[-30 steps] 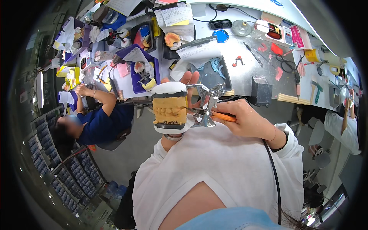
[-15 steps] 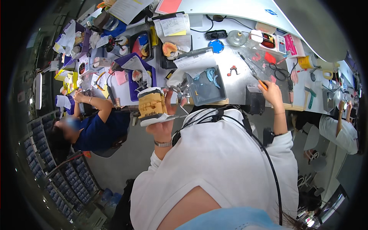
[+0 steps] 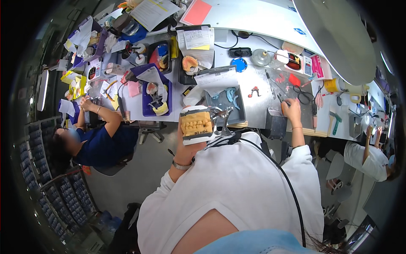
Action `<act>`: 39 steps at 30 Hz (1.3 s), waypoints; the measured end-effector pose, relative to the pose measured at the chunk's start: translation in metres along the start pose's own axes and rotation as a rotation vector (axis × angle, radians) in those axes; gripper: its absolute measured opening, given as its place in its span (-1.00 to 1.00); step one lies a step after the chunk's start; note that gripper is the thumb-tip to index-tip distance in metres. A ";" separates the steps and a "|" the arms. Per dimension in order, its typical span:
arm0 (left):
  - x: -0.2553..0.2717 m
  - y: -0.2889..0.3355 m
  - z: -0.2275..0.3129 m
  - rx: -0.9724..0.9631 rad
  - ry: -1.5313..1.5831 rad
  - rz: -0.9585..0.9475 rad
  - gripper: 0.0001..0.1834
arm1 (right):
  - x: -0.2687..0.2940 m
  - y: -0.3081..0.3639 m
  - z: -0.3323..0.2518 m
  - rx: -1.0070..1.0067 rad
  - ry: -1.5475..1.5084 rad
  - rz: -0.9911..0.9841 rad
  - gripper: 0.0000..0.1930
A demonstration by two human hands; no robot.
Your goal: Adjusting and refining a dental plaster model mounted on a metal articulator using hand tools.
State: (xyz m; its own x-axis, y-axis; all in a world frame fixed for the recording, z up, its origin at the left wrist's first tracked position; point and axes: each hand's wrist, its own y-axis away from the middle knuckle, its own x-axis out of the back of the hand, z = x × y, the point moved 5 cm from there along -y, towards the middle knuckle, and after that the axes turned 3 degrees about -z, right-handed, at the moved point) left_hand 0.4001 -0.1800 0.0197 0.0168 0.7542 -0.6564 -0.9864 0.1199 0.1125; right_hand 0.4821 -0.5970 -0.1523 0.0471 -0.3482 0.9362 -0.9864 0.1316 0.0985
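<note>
My left hand [image 3: 189,152] is wrapped round the underside of a dental articulator [image 3: 223,118] and supports it in front of my chest. Mounted in it is a tan dental model [image 3: 196,123] with white plaster bases, its row of teeth facing up toward me. At the bench edge on the right, my right hand [image 3: 291,110] is closed on a slim dark hand tool [image 3: 282,99]; most of its handle is hidden in the fingers. Just beyond, another thin dark tool [image 3: 269,80] lies on the bench. A small red arch-shaped piece [image 3: 254,92] rests left of it.
Beyond the articulator stands a grey tray [image 3: 240,113] with blue pieces and papers. A purple bin [image 3: 158,113] holds models. A black box [image 3: 276,123] sits at the bench edge beside my right hand. Co-workers sit at left [image 3: 99,137] and far right [image 3: 366,155].
The articulator has moved right and tilted, turning the model's teeth more toward me. My right hand has drawn slightly left and nearer the bench edge; the orange handle seen before no longer shows.
</note>
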 end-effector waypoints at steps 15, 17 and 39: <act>-0.029 -0.011 -0.004 -0.156 0.168 -0.196 -0.45 | 0.079 0.085 -0.270 0.174 -1.412 -0.971 -0.74; -0.028 -0.007 -0.004 -0.093 0.275 -0.091 -0.35 | 0.074 0.086 -0.269 0.103 -1.452 -0.929 -0.76; -0.019 -0.003 -0.007 -0.239 -0.090 -0.124 0.08 | 0.062 0.083 -0.271 0.106 -1.235 -0.897 -0.82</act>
State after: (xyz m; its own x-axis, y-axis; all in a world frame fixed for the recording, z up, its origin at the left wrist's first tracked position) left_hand 0.4019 -0.1989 0.0266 0.1434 0.7988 -0.5842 -0.9863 0.0670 -0.1504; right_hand 0.4457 -0.3562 0.0056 0.5121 -0.8122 -0.2793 -0.7140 -0.5834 0.3872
